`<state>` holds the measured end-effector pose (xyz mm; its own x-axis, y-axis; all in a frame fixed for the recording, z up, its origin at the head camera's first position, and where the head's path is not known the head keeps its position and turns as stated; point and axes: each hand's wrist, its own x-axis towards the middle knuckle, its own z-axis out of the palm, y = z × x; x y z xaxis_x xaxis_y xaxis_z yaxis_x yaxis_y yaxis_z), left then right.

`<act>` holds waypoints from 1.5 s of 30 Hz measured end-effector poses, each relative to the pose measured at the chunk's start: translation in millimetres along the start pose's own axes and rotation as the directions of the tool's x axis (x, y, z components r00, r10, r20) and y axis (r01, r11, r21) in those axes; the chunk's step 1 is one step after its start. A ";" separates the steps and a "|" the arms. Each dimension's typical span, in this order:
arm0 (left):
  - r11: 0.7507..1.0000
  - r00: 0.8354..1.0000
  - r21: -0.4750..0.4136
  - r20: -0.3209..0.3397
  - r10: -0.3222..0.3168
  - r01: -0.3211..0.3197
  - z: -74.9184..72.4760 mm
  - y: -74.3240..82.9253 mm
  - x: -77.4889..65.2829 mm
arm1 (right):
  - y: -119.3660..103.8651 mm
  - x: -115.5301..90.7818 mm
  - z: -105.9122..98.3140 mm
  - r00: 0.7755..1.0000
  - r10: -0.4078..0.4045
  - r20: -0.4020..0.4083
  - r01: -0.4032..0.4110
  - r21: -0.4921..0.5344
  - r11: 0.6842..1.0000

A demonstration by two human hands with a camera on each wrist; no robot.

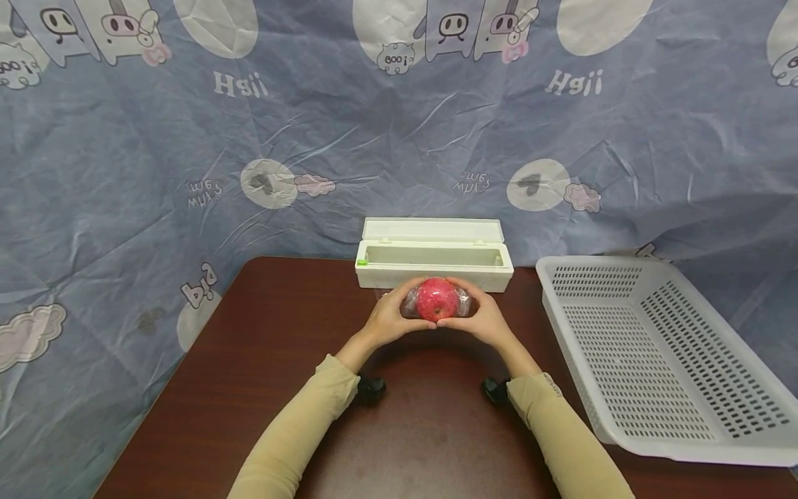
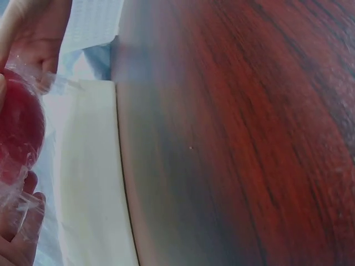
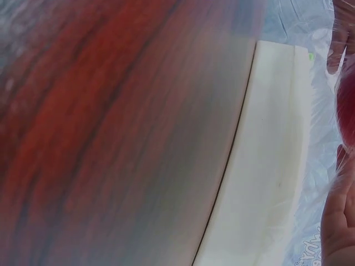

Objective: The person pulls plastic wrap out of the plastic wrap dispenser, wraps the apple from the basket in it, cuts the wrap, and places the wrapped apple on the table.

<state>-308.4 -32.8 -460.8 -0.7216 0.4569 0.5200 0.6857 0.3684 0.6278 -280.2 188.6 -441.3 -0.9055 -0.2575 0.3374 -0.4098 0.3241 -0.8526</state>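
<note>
A red apple (image 1: 436,300) wrapped in clear plastic film (image 1: 463,303) is held up between both hands, in front of the white box. My left hand (image 1: 394,315) grips it from the left, thumb below and fingers curved over the top. From the right, my right hand (image 1: 481,317) grips it the same way, and the thumb tips meet under the apple. In the left wrist view the apple (image 2: 21,127) shows at the left edge with crumpled film (image 2: 19,194) around it. Only a sliver of the apple (image 3: 346,105) appears in the right wrist view.
A long white box (image 1: 434,277) with its lid (image 1: 433,229) raised stands at the table's back edge. At the right lies a large grey perforated plastic basket (image 1: 630,360). The dark brown wooden table (image 1: 399,443) backs onto a blue printed cloth (image 1: 386,138).
</note>
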 end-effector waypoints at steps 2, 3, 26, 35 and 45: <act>1.000 1.000 0.002 0.000 -0.001 0.001 -0.8 0.8 -0.1 | -11.7 -2.5 -1.0 1.000 0.001 0.007 -0.001 -0.001 1.000; 1.000 1.000 0.004 -0.001 0.000 0.000 -1.3 1.4 -0.1 | -16.2 -3.3 -1.5 1.000 0.001 0.011 -0.001 0.002 1.000; 0.998 1.000 0.051 0.015 -0.022 0.021 -7.4 6.2 -0.4 | -16.4 -5.9 -4.2 0.999 0.037 0.020 -0.037 0.029 0.999; 0.999 1.000 0.046 0.025 -0.012 0.010 -9.7 8.7 0.5 | -21.2 -8.0 -5.5 0.999 0.026 0.022 -0.027 0.019 0.999; 0.997 0.996 0.016 0.043 -0.078 0.077 -8.7 10.5 -4.2 | -19.4 -12.0 -2.4 0.999 0.004 0.035 -0.005 0.018 1.000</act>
<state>-299.0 -37.9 -451.4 -0.7679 0.4612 0.4445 0.6296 0.4158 0.6563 -261.6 187.5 -427.9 -0.9028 -0.2879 0.3196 -0.4034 0.3089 -0.8613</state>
